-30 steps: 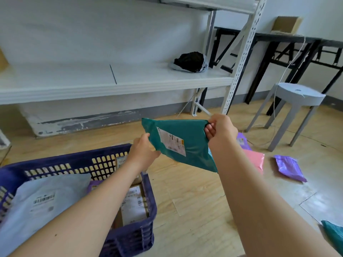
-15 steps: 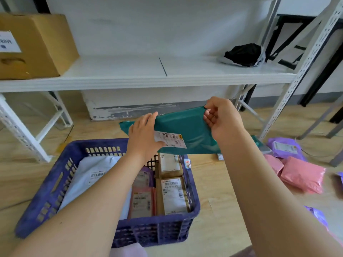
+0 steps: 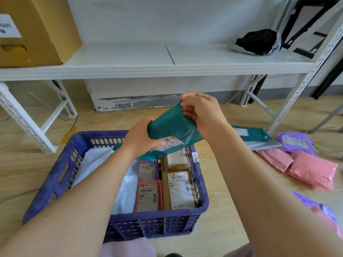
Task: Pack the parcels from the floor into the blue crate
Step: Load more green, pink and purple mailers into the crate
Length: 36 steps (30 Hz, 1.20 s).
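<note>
Head view: our left hand [image 3: 140, 139] grips the parcel [image 3: 174, 125] at 8 o'clock, right hand [image 3: 203, 112] at 1 o'clock, over the crate [image 3: 157, 216]; left fingers [image 3: 157, 143] partly hide its label [image 3: 172, 140].

storeroom, metal shelving [image 3: 148, 69], labelled parcels [image 3: 313, 171]

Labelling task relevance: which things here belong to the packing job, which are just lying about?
Job: held teal parcel, left hand, right hand, blue crate, pink parcels, purple parcels, floor teal parcel.
Lying about: cardboard box, black bag, white shelf.
</note>
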Tool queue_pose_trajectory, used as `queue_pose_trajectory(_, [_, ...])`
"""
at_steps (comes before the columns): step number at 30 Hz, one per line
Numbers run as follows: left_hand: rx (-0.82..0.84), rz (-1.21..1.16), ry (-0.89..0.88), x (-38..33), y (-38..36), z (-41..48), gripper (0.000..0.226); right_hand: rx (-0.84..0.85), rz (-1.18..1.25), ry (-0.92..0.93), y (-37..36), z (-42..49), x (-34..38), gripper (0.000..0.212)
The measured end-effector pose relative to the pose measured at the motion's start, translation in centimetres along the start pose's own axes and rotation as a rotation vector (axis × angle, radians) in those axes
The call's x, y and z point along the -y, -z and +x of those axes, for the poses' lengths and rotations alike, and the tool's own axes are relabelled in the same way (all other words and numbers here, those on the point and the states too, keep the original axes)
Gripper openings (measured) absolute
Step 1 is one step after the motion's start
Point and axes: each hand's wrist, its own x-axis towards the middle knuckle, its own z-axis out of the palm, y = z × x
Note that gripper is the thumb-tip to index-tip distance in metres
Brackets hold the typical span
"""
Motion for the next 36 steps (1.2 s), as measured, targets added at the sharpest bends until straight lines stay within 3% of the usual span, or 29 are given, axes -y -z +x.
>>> queue_pose_trajectory(5, [-0.024,-0.155,0.186,1.2,0.7,-0.4,0.047,-0.170,-0.292,0.172,1.2,1.3,-2.1,0.028])
queue_pose_trajectory(12, [-0.011,-0.290,0.387,2.7,0.9,-1.0,0.056,-0.142,-0.513,-0.009,2.3,1.6,-7.4,0.049])
queue_pose_trajectory(16, [-0.021,-0.369,0.451,3.4,1.1,-0.4,0.054,-0.200,-0.444,-0.048,1.8,1.7,-8.0,0.057])
queue_pose_trajectory(22, [-0.011,-0.772,0.579,5.4,1.1,0.5,0.039,-0.008,-0.613,-0.170,0.8,2.2,-11.5,0.057])
queue_pose_trajectory(27, [0.039,-0.825,0.679,8.8,-1.2,-0.7,0.014,0.155,-0.619,-0.278,-0.9,1.9,-15.3,0.060])
queue_pose_trajectory(31, [0.048,-0.811,0.761,11.9,-3.1,-1.4,0.035,0.241,-0.712,-0.307,-1.9,1.9,-17.6,0.062])
queue_pose_trajectory(36, [0.077,-0.784,0.801,13.5,-4.7,-0.9,0.042,0.291,-0.827,-0.261,-2.8,2.4,-19.1,0.057])
